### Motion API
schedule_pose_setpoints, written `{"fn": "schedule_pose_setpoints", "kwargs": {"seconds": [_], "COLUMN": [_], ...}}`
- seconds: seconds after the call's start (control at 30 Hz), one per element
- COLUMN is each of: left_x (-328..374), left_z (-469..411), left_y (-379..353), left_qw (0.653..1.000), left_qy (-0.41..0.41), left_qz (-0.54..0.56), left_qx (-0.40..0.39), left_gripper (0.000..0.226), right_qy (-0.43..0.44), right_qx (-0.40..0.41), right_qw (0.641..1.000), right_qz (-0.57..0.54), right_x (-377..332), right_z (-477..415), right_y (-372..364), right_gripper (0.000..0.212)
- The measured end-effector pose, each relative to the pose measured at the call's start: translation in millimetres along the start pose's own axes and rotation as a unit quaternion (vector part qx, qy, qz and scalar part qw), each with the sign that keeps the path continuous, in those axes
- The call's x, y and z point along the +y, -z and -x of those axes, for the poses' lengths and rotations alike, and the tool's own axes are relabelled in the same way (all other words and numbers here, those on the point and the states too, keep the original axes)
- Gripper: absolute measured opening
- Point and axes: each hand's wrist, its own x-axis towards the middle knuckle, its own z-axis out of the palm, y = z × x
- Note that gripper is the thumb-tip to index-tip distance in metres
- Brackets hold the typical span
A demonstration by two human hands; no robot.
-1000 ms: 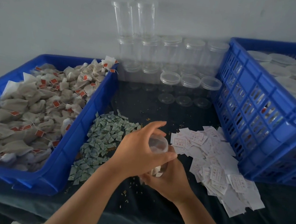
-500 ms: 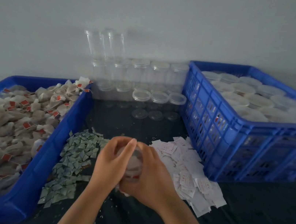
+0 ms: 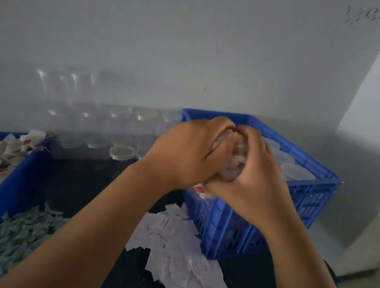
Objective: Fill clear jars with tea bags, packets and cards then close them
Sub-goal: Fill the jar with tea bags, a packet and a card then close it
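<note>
Together our left hand (image 3: 182,152) and right hand (image 3: 253,178) wrap curled fingers around the filled jar (image 3: 234,165), above the right crate (image 3: 300,192).

left hand (image 3: 182,152): fingers curled round jar (image 3: 233,167) | right hand (image 3: 255,178): curled round it | fingertips meeting above

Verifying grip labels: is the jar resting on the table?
No, left hand and right hand grip the jar aloft, before the blue crate.
</note>
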Motion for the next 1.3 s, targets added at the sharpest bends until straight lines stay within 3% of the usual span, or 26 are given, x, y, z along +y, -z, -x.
{"fn": "schedule_pose_setpoints", "kwargs": {"seconds": [0.07, 0.13, 0.2, 0.27, 0.33, 0.43, 0.6, 0.9, 1.07, 1.3], "left_x": [-1, -6, -13, -22, -34, -51, -65, -68, -70, -77], "left_z": [-19, -34, -47, -60, -69, -75, -78, -77, -86, -90], "left_y": [-6, -22, -46, -74, -101, -129, -143, -147, -146, -160], "left_qw": [0.996, 0.992, 0.994, 0.998, 0.995, 0.979, 0.975, 0.980, 0.981, 0.984], "left_qy": [-0.062, -0.073, -0.031, 0.033, 0.094, 0.143, 0.127, 0.119, 0.112, 0.096], "left_qz": [0.054, 0.088, 0.070, 0.038, 0.021, 0.002, -0.024, 0.002, -0.005, -0.091], "left_qx": [0.014, 0.054, 0.075, 0.036, -0.039, -0.144, -0.183, -0.159, -0.158, -0.117], "left_gripper": [0.037, 0.037, 0.029, 0.028, 0.044, 0.041, 0.043, 0.044, 0.046, 0.034], "right_qy": [-0.014, -0.025, -0.040, -0.059, -0.077, -0.089, -0.100, -0.091, -0.058, -0.087], "right_qx": [0.032, 0.088, 0.154, 0.180, 0.165, 0.137, 0.081, -0.035, -0.048, -0.102], "right_qw": [0.999, 0.996, 0.987, 0.981, 0.980, 0.980, 0.984, 0.984, 0.982, 0.968], "right_qz": [-0.021, -0.015, 0.006, 0.037, 0.081, 0.116, 0.124, 0.148, 0.174, 0.211], "right_x": [9, 19, 29, 42, 55, 75, 99, 138, 145, 176], "right_z": [-7, -10, -14, -23, -36, -63, -136, -282, -314, -321], "right_y": [26, 50, 71, 89, 101, 110, 89, -31, -92, -128], "right_gripper": [0.072, 0.070, 0.071, 0.076, 0.081, 0.081, 0.080, 0.092, 0.095, 0.094]}}
